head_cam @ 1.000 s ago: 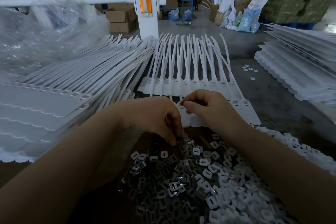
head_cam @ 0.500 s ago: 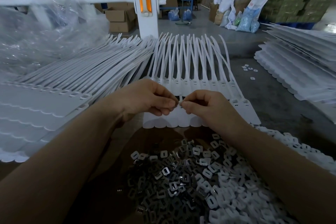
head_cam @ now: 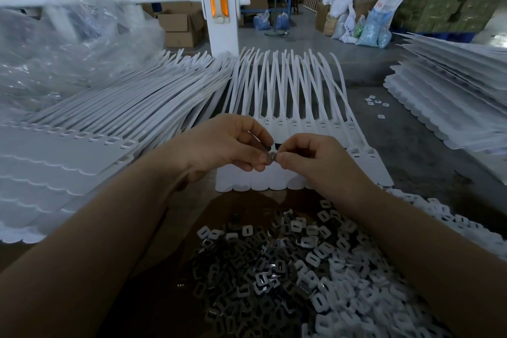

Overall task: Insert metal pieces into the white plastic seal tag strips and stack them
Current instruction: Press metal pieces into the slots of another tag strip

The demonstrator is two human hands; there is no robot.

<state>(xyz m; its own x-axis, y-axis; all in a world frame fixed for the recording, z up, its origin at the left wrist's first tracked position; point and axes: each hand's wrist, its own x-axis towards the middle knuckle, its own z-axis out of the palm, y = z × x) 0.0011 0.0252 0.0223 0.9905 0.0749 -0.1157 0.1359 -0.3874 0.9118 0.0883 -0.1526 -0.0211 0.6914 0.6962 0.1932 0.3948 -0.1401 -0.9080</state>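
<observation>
Factory floor stretching out behind, with cardboard boxes (head_cam: 178,26), stuffed sacks (head_cam: 370,27) and a white post (head_cam: 219,5) with orange inserts standing right past the work surface. Up close, a person is sitting over a brown surface (head_cam: 170,228) with a big loose pile of metal pieces (head_cam: 241,277) lying on it, mixed with small white plastic pieces (head_cam: 356,282) towards the right. Both hands are meeting just above a sheet of white seal tag strips (head_cam: 296,129) that is lying flat straight ahead, tails fanning away. The left hand (head_cam: 219,148) is curling its fingers and pinching a small metal piece (head_cam: 270,157) at the tips, and the right hand (head_cam: 310,159) is pinching that same bit from the other side, fingertips nearly touching. Who is really bearing it is hard to tell. Off to the left a tall stack of strips (head_cam: 82,151) is piling up beside crumpled clear plastic wrap (head_cam: 68,49), and another stack (head_cam: 452,107) is sitting far right.
</observation>
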